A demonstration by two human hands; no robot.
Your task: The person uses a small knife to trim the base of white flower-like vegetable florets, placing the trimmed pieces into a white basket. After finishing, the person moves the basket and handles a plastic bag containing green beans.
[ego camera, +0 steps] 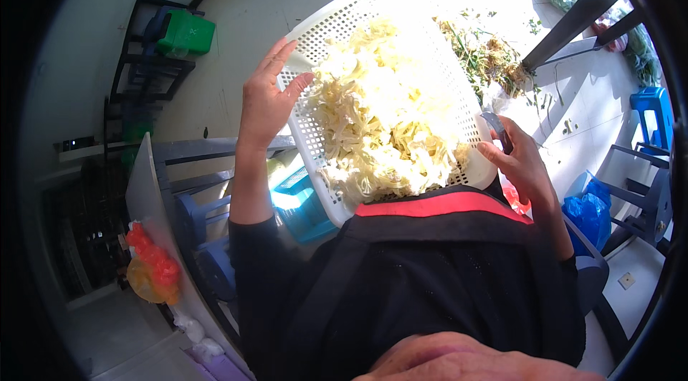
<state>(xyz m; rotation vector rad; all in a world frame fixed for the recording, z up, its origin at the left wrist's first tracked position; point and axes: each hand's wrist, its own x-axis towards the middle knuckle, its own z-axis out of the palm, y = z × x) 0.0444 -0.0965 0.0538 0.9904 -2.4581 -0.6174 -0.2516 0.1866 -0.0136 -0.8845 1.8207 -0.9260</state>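
A white perforated plastic basket (334, 202) is held against the front of my body, over my dark apron with a red band (446, 206). Pale yellow-white vegetable pieces, which look like cut cauliflower (376, 128), fill much of it; strong sunlight washes out their upper part. My left hand (269, 93) grips the basket's left rim, thumb inside near the pieces. On the right rim rests the thumb of my right hand (518, 158), whose other fingers are partly hidden. A curved grey piece (499, 131) sits between that hand and the rim; I cannot tell whether it is a tool or a handle.
A blue plastic basket (303, 209) stands below on the left, beside a table (156, 187). Vegetable trimmings (489, 56) lie on the floor beyond, near a dark metal leg (575, 15). To the right are a blue bag (588, 211) and a blue stool (651, 112). A green bin (185, 31) stands upper left.
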